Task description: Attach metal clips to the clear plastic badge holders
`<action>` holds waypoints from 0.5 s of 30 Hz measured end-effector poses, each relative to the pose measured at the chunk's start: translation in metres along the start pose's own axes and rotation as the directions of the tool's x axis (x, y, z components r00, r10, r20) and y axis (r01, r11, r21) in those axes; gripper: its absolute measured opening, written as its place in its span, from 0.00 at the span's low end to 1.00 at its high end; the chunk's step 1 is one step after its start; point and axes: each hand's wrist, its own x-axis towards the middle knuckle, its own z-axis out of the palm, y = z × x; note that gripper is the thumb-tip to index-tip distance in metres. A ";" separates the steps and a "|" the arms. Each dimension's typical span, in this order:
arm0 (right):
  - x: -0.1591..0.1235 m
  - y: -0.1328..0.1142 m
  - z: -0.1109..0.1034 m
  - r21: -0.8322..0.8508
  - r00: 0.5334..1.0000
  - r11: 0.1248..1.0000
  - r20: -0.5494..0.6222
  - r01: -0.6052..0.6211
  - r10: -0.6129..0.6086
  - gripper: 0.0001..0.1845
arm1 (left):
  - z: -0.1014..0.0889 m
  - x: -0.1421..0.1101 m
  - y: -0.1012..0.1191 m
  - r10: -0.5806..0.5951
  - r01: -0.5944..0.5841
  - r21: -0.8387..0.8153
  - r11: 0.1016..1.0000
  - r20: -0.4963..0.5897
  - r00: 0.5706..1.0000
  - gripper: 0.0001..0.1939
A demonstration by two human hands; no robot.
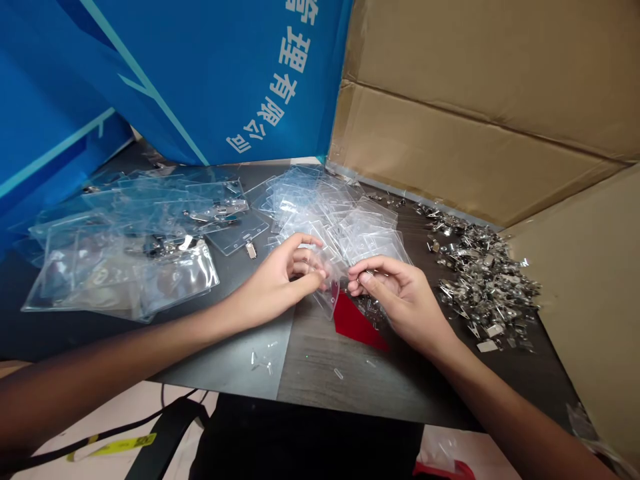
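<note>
Near the middle of the table, my left hand (pixel 280 279) is closed with its thumb and fingers on the edge of a clear plastic badge holder (pixel 329 303), which hangs tilted below the fingertips. Just to the right, my right hand (pixel 403 293) is pinched, thumb against fingers; whatever small thing sits between them is too hidden to name. Behind both hands lies a heap of clear badge holders (pixel 300 200). A badge holder with a metal clip (pixel 251 250) attached lies left of the heap. Under the right hand are a red piece (pixel 357 323) and small clear plastic bits.
To the left is a pile of badge holders with clips (pixel 175 283). A heap of metal clips (pixel 480 273) covers the right side. A blue printed panel (pixel 200 80) and cardboard (pixel 475 147) wall off the back. Small clear strips (pixel 263 363) lie near the front edge.
</note>
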 end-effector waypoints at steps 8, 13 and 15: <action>0.001 0.001 -0.003 0.173 0.972 0.957 0.052 -0.234 0.228 0.16 | -0.002 0.000 -0.007 -0.010 0.010 -0.016 1.000 0.042 0.999 0.28; 0.000 0.003 0.000 0.131 0.986 0.977 0.015 -0.169 0.169 0.15 | -0.002 0.001 -0.007 0.005 -0.005 0.003 1.000 0.068 0.998 0.18; 0.000 0.002 0.000 0.047 0.992 0.991 -0.012 -0.127 0.128 0.14 | -0.002 0.001 -0.007 -0.001 0.000 0.010 1.000 0.073 0.997 0.17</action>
